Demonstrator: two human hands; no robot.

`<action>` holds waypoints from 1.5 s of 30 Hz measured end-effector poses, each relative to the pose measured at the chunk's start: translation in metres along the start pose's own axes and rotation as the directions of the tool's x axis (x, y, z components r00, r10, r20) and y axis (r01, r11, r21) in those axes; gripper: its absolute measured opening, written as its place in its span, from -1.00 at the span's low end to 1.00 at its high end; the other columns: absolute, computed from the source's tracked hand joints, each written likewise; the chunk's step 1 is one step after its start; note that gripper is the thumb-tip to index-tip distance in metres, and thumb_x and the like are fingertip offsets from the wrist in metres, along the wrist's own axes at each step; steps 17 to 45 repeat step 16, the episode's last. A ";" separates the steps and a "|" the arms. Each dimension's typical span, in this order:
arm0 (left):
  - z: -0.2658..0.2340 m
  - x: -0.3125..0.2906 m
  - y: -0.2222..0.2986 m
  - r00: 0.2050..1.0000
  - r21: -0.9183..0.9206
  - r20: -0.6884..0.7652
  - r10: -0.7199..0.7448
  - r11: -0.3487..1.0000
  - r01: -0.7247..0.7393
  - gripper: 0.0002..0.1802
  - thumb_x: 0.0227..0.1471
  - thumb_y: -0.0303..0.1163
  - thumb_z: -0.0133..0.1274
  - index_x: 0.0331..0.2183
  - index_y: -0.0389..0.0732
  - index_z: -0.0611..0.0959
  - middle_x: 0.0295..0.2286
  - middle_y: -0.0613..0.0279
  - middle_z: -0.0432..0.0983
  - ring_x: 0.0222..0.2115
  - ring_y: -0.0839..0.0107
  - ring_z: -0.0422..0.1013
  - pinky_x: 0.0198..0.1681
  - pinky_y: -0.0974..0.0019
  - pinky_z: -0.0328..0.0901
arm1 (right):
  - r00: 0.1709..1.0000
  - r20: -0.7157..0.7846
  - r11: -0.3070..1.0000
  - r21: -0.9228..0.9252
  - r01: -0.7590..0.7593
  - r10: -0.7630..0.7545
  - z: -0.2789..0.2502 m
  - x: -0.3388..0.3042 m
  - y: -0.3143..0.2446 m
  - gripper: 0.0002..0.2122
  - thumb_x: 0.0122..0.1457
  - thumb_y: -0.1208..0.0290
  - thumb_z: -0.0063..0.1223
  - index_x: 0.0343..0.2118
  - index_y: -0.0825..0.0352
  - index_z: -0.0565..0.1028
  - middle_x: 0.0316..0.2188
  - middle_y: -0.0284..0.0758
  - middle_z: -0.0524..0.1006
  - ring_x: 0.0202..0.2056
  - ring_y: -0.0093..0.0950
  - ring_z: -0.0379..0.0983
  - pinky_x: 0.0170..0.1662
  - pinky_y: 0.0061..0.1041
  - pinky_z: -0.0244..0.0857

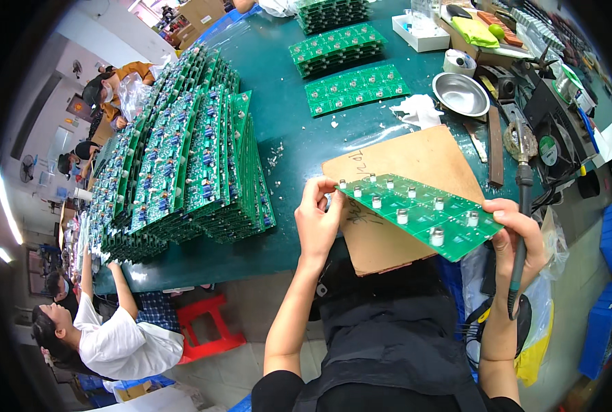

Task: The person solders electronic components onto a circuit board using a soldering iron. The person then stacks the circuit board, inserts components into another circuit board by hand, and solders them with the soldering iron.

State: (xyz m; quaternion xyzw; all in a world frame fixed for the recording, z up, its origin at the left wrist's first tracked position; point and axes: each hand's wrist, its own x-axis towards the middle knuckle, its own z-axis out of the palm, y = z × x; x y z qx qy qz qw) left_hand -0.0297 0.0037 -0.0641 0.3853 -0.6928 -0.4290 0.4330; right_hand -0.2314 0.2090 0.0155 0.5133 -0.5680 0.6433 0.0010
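Observation:
A green circuit board [416, 206] with several small silver and white cylindrical parts is held tilted above a brown cardboard sheet [450, 161]. My left hand [318, 220] pinches its far left corner between thumb and fingers. At the opposite end, my right hand [522, 237] grips the board's right edge. A soldering iron [521, 199] with a dark handle crosses the view over my right hand, its cable curling down by the wrist. Whether that hand also bears the iron, I cannot tell.
Tall stacks of populated boards [182, 151] fill the table's left side. More green boards [357, 88] lie at the back. A metal bowl [461, 94], white tissue [418, 110] and tools stand at the right. A red stool [210, 329] and a co-worker [117, 326] are at the left.

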 end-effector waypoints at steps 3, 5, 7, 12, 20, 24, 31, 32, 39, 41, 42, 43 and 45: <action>-0.004 -0.003 -0.012 1.000 -0.016 -0.009 0.001 1.000 -0.002 -0.85 0.05 -0.56 0.10 -0.28 -0.30 0.53 -0.46 0.39 0.50 -0.60 0.74 0.04 -0.57 0.56 0.03 | 0.999 0.016 0.998 -0.032 0.046 -0.045 0.006 0.001 -0.004 -0.79 0.09 0.46 0.23 -0.24 0.40 0.50 -0.30 -0.05 0.59 -0.25 -0.31 0.56 -0.21 -0.49 0.42; -0.004 -0.004 -0.009 1.000 0.000 0.003 -0.004 1.000 0.004 -0.85 0.05 -0.56 0.11 -0.27 -0.30 0.53 -0.46 0.39 0.50 -0.61 0.74 0.03 -0.57 0.56 0.02 | 0.997 0.024 0.996 -0.057 0.072 -0.071 0.008 0.001 -0.007 -0.79 0.07 0.45 0.26 -0.26 0.38 0.51 -0.31 -0.06 0.59 -0.28 -0.30 0.57 -0.25 -0.48 0.42; -0.004 -0.004 -0.007 1.000 0.016 0.015 -0.010 1.000 0.010 -0.85 0.05 -0.56 0.11 -0.27 -0.30 0.53 -0.47 0.39 0.49 -0.61 0.75 0.02 -0.58 0.56 0.01 | 0.996 0.029 0.994 -0.067 0.085 -0.083 0.009 0.001 -0.009 -0.78 0.06 0.45 0.26 -0.25 0.38 0.51 -0.32 -0.07 0.59 -0.28 -0.29 0.57 -0.25 -0.48 0.43; -0.005 -0.005 -0.010 1.000 -0.001 0.016 -0.027 1.000 0.027 -0.85 0.06 -0.58 0.09 -0.26 -0.31 0.53 -0.46 0.40 0.49 -0.62 0.76 0.03 -0.58 0.58 0.00 | 0.989 0.060 0.984 -0.101 0.144 -0.139 0.011 0.004 -0.014 -0.76 0.05 0.44 0.27 -0.24 0.36 0.50 -0.33 -0.07 0.60 -0.31 -0.26 0.58 -0.26 -0.46 0.45; -0.006 -0.005 -0.012 0.999 -0.007 0.029 -0.027 1.000 0.027 -0.83 0.06 -0.57 0.10 -0.24 -0.30 0.53 -0.44 0.38 0.49 -0.61 0.76 0.04 -0.57 0.60 0.02 | 0.986 0.080 0.981 -0.115 0.156 -0.147 0.011 0.004 -0.015 -0.76 0.06 0.43 0.27 -0.23 0.35 0.51 -0.32 -0.10 0.60 -0.31 -0.25 0.58 -0.25 -0.44 0.46; -0.006 -0.005 -0.012 0.999 -0.007 0.029 -0.027 1.000 0.027 -0.83 0.06 -0.57 0.10 -0.24 -0.30 0.53 -0.44 0.38 0.49 -0.61 0.76 0.04 -0.57 0.60 0.02 | 0.986 0.080 0.981 -0.115 0.156 -0.147 0.011 0.004 -0.015 -0.76 0.06 0.43 0.27 -0.23 0.35 0.51 -0.32 -0.10 0.60 -0.31 -0.25 0.58 -0.25 -0.44 0.46; -0.006 -0.005 -0.012 0.999 -0.007 0.029 -0.027 1.000 0.027 -0.83 0.06 -0.57 0.10 -0.24 -0.30 0.53 -0.44 0.38 0.49 -0.61 0.76 0.04 -0.57 0.60 0.02 | 0.986 0.080 0.981 -0.115 0.156 -0.147 0.011 0.004 -0.015 -0.76 0.06 0.43 0.27 -0.23 0.35 0.51 -0.32 -0.10 0.60 -0.31 -0.25 0.58 -0.25 -0.44 0.46; -0.006 -0.005 -0.012 0.999 -0.007 0.029 -0.027 1.000 0.027 -0.83 0.06 -0.57 0.10 -0.24 -0.30 0.53 -0.44 0.38 0.49 -0.61 0.76 0.04 -0.57 0.60 0.02 | 0.986 0.080 0.981 -0.115 0.156 -0.147 0.011 0.004 -0.015 -0.76 0.06 0.43 0.27 -0.23 0.35 0.51 -0.32 -0.10 0.60 -0.31 -0.25 0.58 -0.25 -0.44 0.46; -0.006 -0.005 -0.012 0.999 -0.007 0.029 -0.027 1.000 0.027 -0.83 0.06 -0.57 0.10 -0.24 -0.30 0.53 -0.44 0.38 0.49 -0.61 0.76 0.04 -0.57 0.60 0.02 | 0.986 0.080 0.981 -0.115 0.156 -0.147 0.011 0.004 -0.015 -0.76 0.06 0.43 0.27 -0.23 0.35 0.51 -0.32 -0.10 0.60 -0.31 -0.25 0.58 -0.25 -0.44 0.46; -0.006 -0.005 -0.012 0.999 -0.007 0.029 -0.027 1.000 0.027 -0.83 0.06 -0.57 0.10 -0.24 -0.30 0.53 -0.44 0.38 0.49 -0.61 0.76 0.04 -0.57 0.60 0.02 | 0.986 0.080 0.981 -0.115 0.156 -0.147 0.011 0.004 -0.015 -0.76 0.06 0.43 0.27 -0.23 0.35 0.51 -0.32 -0.10 0.60 -0.31 -0.25 0.58 -0.25 -0.44 0.46; -0.006 -0.005 -0.012 0.999 -0.007 0.029 -0.027 1.000 0.027 -0.83 0.06 -0.57 0.10 -0.24 -0.30 0.53 -0.44 0.38 0.49 -0.61 0.76 0.04 -0.57 0.60 0.02 | 0.986 0.080 0.981 -0.115 0.156 -0.147 0.011 0.004 -0.015 -0.76 0.06 0.43 0.27 -0.23 0.35 0.51 -0.32 -0.10 0.60 -0.31 -0.25 0.58 -0.25 -0.44 0.46; -0.006 -0.005 -0.012 0.999 -0.007 0.029 -0.027 1.000 0.027 -0.83 0.06 -0.57 0.10 -0.24 -0.30 0.53 -0.44 0.38 0.49 -0.61 0.76 0.04 -0.57 0.60 0.02 | 0.986 0.080 0.981 -0.115 0.156 -0.147 0.011 0.004 -0.015 -0.76 0.06 0.43 0.27 -0.23 0.35 0.51 -0.32 -0.10 0.60 -0.31 -0.25 0.58 -0.25 -0.44 0.46; -0.006 -0.005 -0.012 0.999 -0.007 0.029 -0.027 1.000 0.027 -0.83 0.06 -0.57 0.10 -0.24 -0.30 0.53 -0.44 0.38 0.49 -0.61 0.76 0.04 -0.57 0.60 0.02 | 0.986 0.080 0.981 -0.115 0.156 -0.147 0.011 0.004 -0.015 -0.76 0.06 0.43 0.27 -0.23 0.35 0.51 -0.32 -0.10 0.60 -0.31 -0.25 0.58 -0.25 -0.44 0.46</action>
